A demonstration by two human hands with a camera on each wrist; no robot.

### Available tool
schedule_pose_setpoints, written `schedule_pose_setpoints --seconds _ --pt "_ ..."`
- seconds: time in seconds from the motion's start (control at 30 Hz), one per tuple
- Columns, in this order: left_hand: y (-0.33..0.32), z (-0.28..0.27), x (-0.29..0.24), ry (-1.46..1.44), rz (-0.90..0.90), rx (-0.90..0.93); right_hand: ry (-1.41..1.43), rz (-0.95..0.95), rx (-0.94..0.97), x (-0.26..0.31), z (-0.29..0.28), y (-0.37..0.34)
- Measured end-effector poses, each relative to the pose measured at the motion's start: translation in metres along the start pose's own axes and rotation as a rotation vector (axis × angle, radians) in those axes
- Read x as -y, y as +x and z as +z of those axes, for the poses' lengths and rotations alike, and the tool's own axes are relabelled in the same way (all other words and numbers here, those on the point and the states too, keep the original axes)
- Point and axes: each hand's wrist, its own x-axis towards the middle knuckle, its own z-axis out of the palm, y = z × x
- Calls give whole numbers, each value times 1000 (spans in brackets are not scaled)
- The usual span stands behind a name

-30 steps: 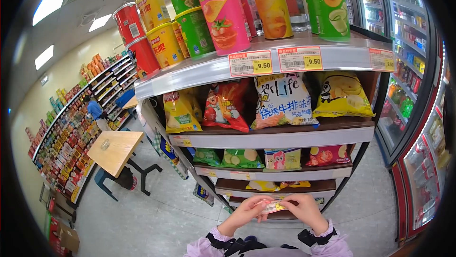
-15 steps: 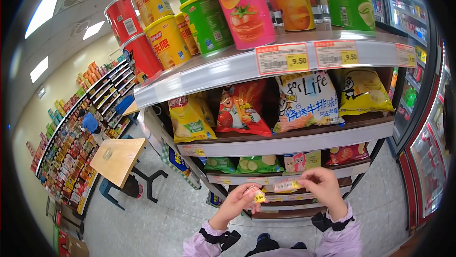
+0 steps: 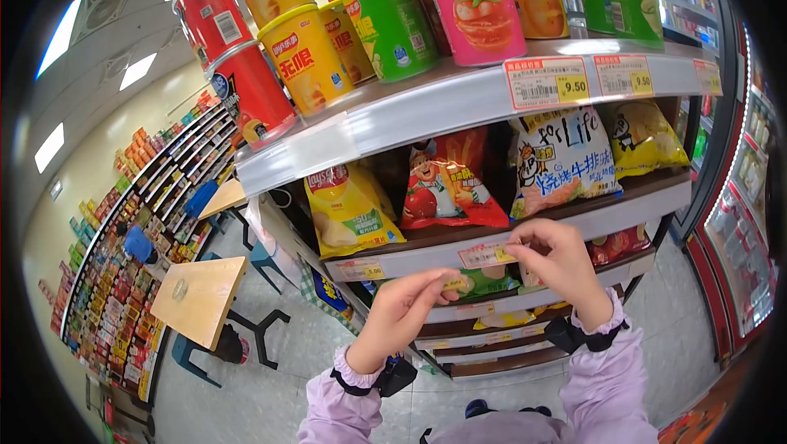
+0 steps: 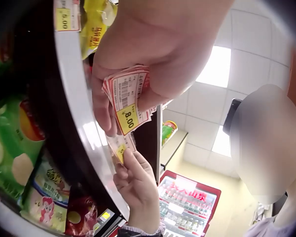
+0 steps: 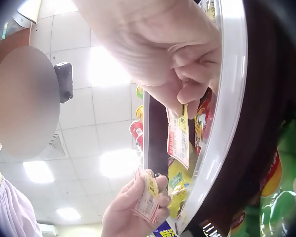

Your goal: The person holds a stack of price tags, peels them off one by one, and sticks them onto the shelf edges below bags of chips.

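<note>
In my left hand (image 3: 393, 317) I grip a small stack of paper price tags (image 4: 126, 96); the front one reads 8.00. My right hand (image 3: 566, 264) pinches a single price tag (image 5: 178, 145) by its yellow end. That tag lies right along the front rail (image 3: 615, 218) of the second shelf, its white and red end pointing left. A red snack bag (image 3: 451, 186) and a white snack bag (image 3: 566, 157) sit just above the rail. Left of them is a yellow chip bag (image 3: 344, 214), over another tag (image 3: 361, 270) on the rail.
Tall chip canisters (image 3: 389, 26) crowd the top shelf, whose edge carries several price tags (image 3: 545, 83). Lower shelves hold more snack bags. A wooden table (image 3: 197, 300) stands at the left, with stocked shelves (image 3: 123, 288) behind it. Glass-doored coolers (image 3: 746, 198) line the right.
My hands, together at first, have drawn apart, the right taking one tag from the stack. Both have risen toward the second shelf, and that tag is now at its rail. The view has moved closer.
</note>
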Motion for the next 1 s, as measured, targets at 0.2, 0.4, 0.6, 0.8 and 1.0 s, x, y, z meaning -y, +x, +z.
schedule_pose_setpoints --seconds 0.2,0.4,0.6,0.8,1.0 --pt "20 -6 -10 298 307 33 -93 -7 -23 11 9 5" --pt "30 -7 -5 512 380 63 -78 -94 -27 14 17 8" --pt "32 -17 0 553 387 48 -236 -152 -143 7 24 6" --pt "32 -23 -2 634 353 44 -720 -330 -110 -4 36 -7" --pt "34 -23 -4 680 375 67 -777 -307 -106 -4 39 -7"
